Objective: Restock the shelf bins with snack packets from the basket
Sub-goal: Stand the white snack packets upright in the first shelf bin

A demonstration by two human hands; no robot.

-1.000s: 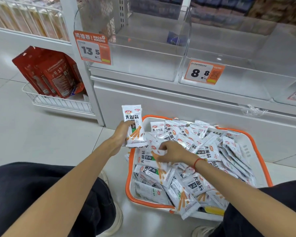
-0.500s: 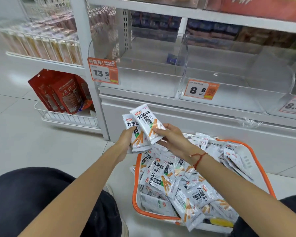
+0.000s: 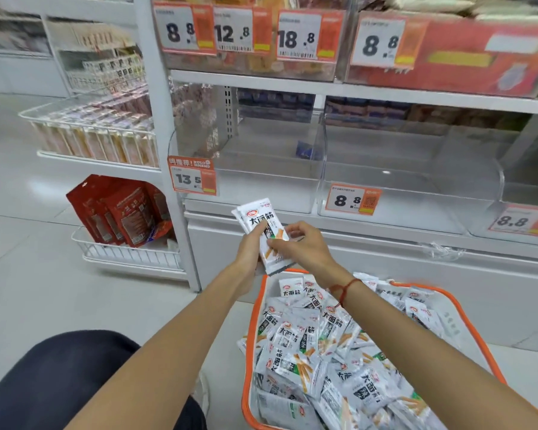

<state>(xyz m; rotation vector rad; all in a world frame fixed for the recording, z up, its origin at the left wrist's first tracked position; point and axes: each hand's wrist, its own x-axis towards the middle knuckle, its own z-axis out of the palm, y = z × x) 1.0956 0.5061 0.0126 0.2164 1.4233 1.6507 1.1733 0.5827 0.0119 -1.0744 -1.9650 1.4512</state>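
Left fingers (image 3: 263, 226): curled round a small stack of snack packets (image 3: 263, 232), thumb across the front, gripping it from the left side.
Right fingers (image 3: 280, 243): thumb and forefinger pinching the right edge of the same stack; the other fingers curl loosely behind it.
Left hand (image 3: 250, 248): raised in front of the shelf base, holding the stack upright and tilted slightly.
Right hand (image 3: 302, 248): just right of the left hand, touching the stack; a red string bracelet (image 3: 343, 290) circles the wrist.
Held packets: white and grey with orange stick pictures, above the basket's far left corner and below the shelf bins.
Basket (image 3: 255, 305): white with an orange rim, on the floor, heaped with matching loose packets (image 3: 311, 346).
Shelf bins: a clear bin (image 3: 261, 187) tagged 13.5 lies directly beyond the hands; a second clear bin (image 3: 416, 193) tagged 8.8 sits to its right.
Left side: red pouches (image 3: 121, 209) stand in a white wire rack (image 3: 128, 252).
Lower left: a dark trouser knee (image 3: 59, 383).
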